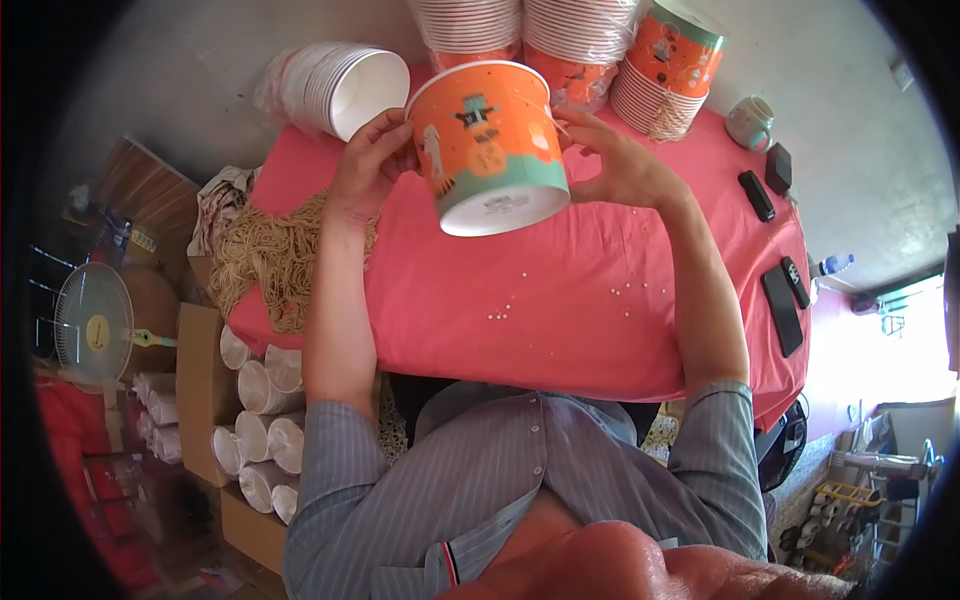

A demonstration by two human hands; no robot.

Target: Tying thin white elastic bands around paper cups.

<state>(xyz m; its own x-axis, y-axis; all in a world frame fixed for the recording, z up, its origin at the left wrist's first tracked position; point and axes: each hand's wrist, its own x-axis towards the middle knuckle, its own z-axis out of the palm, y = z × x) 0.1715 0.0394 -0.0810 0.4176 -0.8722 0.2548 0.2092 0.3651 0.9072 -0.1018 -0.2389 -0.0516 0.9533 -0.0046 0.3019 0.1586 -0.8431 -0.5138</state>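
Note:
A round paper bucket (pixel 490 135), orange with cartoon figures and a green band near its base, is held up over the table. It is tilted so that its white underside shows, and I cannot see inside it. My left hand (pixel 372 165) grips its left side near the rim, fingers partly hidden behind it. On the opposite side, my right hand (pixel 628 168) holds the bucket with its fingers curved near the rim and the thumb low by the base. Small white beads (pixel 498 316) lie scattered on the pink tablecloth (pixel 470 350) below.
Stacked white buckets (pixel 335 90) lie at the back left; more wrapped stacks (pixel 580 60) stand behind. Beige cord (pixel 270 260) is heaped at left. A mug (pixel 750 123), phone (pixel 782 312) and remote (pixel 795 282) sit along the right. A carton (pixel 205 390) of wrapped white cups stands lower left.

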